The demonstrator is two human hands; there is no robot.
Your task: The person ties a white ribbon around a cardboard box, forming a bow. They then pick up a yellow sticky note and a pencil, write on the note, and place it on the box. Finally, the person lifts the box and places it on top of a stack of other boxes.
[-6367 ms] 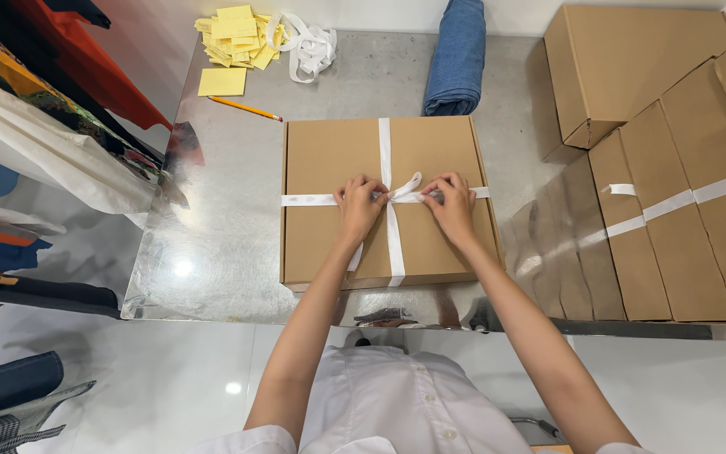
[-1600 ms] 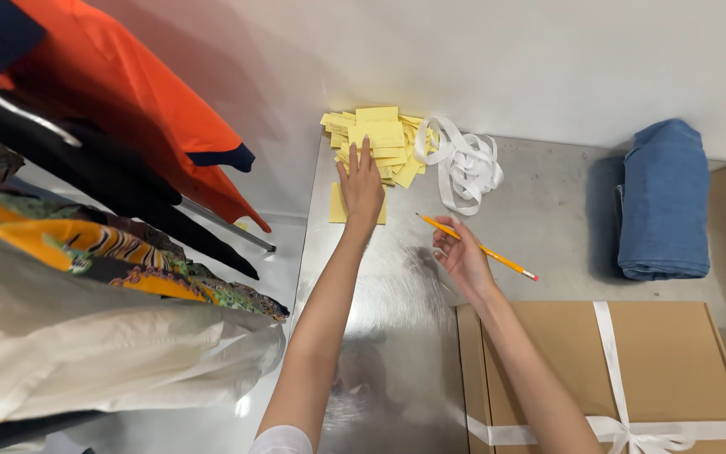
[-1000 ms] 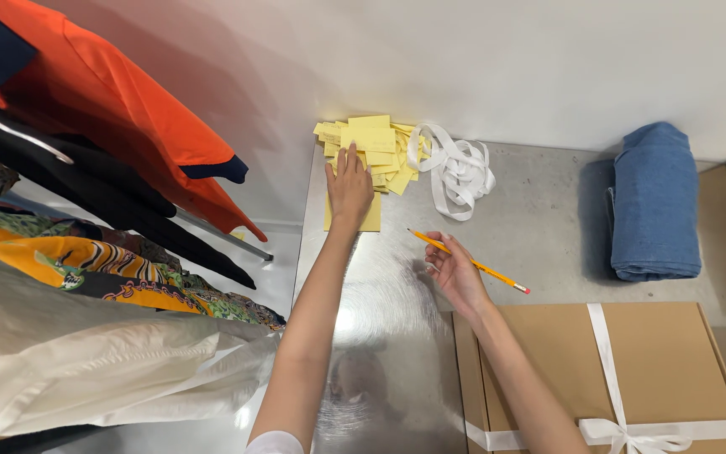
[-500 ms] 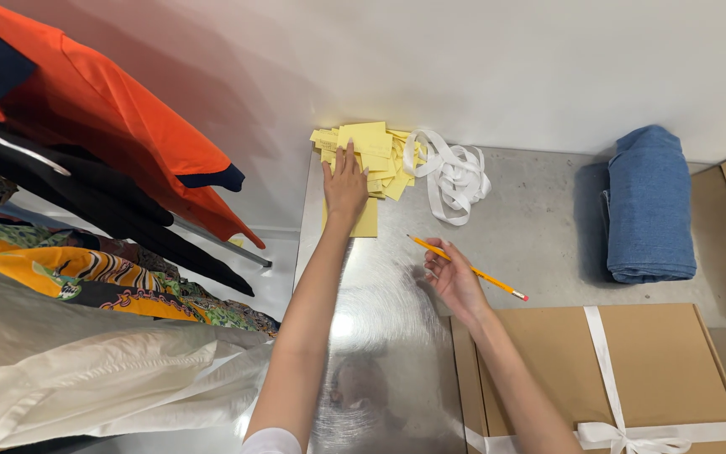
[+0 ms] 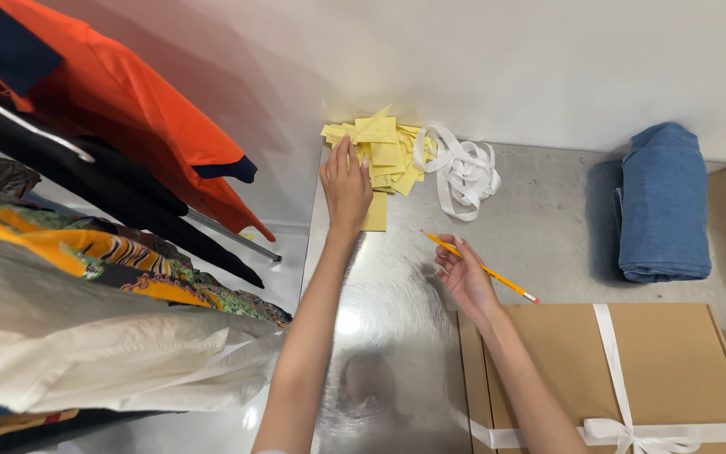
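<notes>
My left hand (image 5: 346, 183) lies flat, fingers spread, on a loose pile of yellow sticky notes (image 5: 384, 145) at the back of a shiny metal table (image 5: 397, 336). One note (image 5: 375, 217) sticks out from under its palm. My right hand (image 5: 465, 276) is lower and to the right, near the corner of a cardboard box (image 5: 674, 370). Its fingers curl around a yellow pencil (image 5: 510, 284) that slants down to the right just above the table.
A tangle of white ribbon (image 5: 464, 168) lies right of the notes. Folded blue denim (image 5: 664, 202) sits at the back right. The box is tied with a white ribbon bow (image 5: 623, 433). Hanging clothes, one orange (image 5: 128, 109), crowd the left side.
Earlier both hands were at the bow on the box. Since then the left hand has stayed on the notes and the right hand on the pencil; only the view shifted slightly.
</notes>
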